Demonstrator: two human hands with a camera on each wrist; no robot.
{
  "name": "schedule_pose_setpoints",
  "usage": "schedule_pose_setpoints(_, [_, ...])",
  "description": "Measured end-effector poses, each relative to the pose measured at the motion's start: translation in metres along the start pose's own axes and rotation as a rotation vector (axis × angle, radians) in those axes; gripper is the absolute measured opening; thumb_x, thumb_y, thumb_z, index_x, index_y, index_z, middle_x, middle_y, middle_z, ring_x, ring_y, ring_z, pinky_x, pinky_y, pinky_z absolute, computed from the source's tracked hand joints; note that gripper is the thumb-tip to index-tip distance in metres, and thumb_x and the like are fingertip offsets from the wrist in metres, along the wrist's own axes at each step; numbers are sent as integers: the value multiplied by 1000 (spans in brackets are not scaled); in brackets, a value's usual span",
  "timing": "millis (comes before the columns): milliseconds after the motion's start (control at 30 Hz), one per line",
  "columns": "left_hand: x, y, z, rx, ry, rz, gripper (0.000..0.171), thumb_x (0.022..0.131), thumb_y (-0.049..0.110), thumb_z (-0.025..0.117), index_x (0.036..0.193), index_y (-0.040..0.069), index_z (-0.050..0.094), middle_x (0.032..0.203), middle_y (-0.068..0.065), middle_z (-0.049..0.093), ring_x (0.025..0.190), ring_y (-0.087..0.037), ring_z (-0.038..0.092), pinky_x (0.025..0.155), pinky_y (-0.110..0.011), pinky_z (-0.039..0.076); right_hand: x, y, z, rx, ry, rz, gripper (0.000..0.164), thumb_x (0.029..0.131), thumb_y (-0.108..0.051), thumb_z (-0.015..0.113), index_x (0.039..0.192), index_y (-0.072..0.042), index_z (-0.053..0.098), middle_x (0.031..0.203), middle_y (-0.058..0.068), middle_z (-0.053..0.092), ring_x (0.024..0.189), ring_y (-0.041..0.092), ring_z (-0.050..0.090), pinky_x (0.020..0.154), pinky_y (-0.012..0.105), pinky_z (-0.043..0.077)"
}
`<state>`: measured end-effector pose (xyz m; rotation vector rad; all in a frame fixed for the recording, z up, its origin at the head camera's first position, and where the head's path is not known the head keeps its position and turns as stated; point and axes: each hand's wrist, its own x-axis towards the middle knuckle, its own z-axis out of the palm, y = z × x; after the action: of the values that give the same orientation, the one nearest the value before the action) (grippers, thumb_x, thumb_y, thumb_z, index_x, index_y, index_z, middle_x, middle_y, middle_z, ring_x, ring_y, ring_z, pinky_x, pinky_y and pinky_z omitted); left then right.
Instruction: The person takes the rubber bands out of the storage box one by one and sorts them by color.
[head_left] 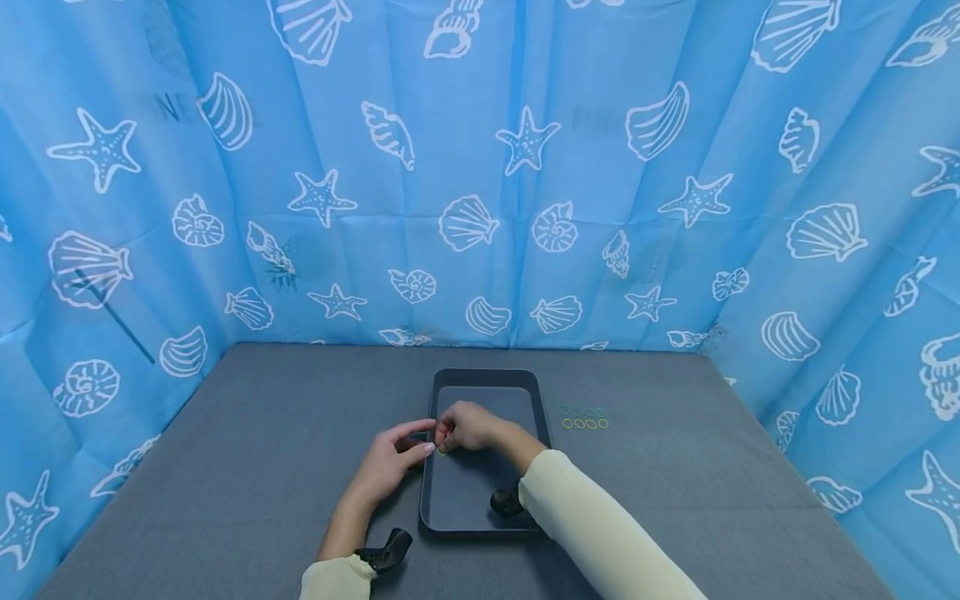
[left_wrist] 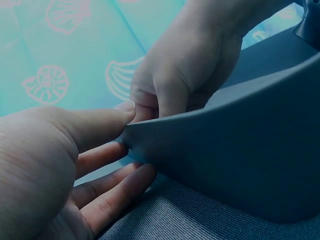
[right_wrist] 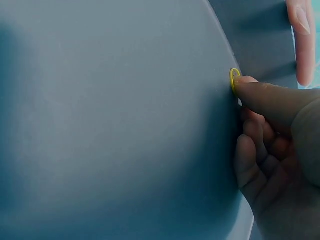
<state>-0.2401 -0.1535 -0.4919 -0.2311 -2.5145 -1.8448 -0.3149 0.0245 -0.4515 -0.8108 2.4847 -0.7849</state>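
Note:
A dark grey rectangular tray lies on the cloth, with my left hand at its left side. In the left wrist view, that hand holds the rim, one fingertip on the top edge and other fingers against the outer wall. My right hand reaches inside the tray near the same side. Its thumb and fingers pinch a small thin yellow ring, seen standing on edge beside the thumb tip, low by the tray's side wall. The curled fingers hide part of the ring.
To the right of the tray, several small teal rings lie in a row, with several yellow rings in a row just in front. Grey cloth covers the table. A blue shell-patterned curtain hangs behind and at both sides.

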Motion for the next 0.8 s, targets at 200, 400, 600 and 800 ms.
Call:
schedule_pose_setpoints(200, [0,1,-1,-6,0,-3,36,93,21,68,128,16,65,128,-8,61,106,-25,59,90,-46,48,-2,-2,0,-26,-7,-9,13,89,-8,69,79,-15,68,73,-6,61,66,10,53,63,25,41])
schedule_pose_setpoints(400, [0,2,0,-14,-11,-24,36,92,23,69,127,18,65,128,-7,61,105,-23,59,88,-44,48,-4,-1,-2,-20,-20,-22,15,92,-7,65,80,-15,67,76,-6,60,69,10,53,66,25,42])
schedule_pose_setpoints(600, [1,1,0,-27,-13,-16,36,92,22,69,127,18,65,128,-7,61,105,-23,60,88,-44,49,-2,3,-5,60,-2,-26,13,94,-6,62,83,-12,67,78,-4,60,69,11,54,64,26,44])
schedule_pose_setpoints(800, [1,0,0,-18,-2,-27,37,92,20,69,128,18,65,129,-4,60,106,-22,60,91,-46,47,-4,4,-11,149,34,-8,13,96,-5,60,85,-7,66,77,-2,58,64,12,52,55,26,44])
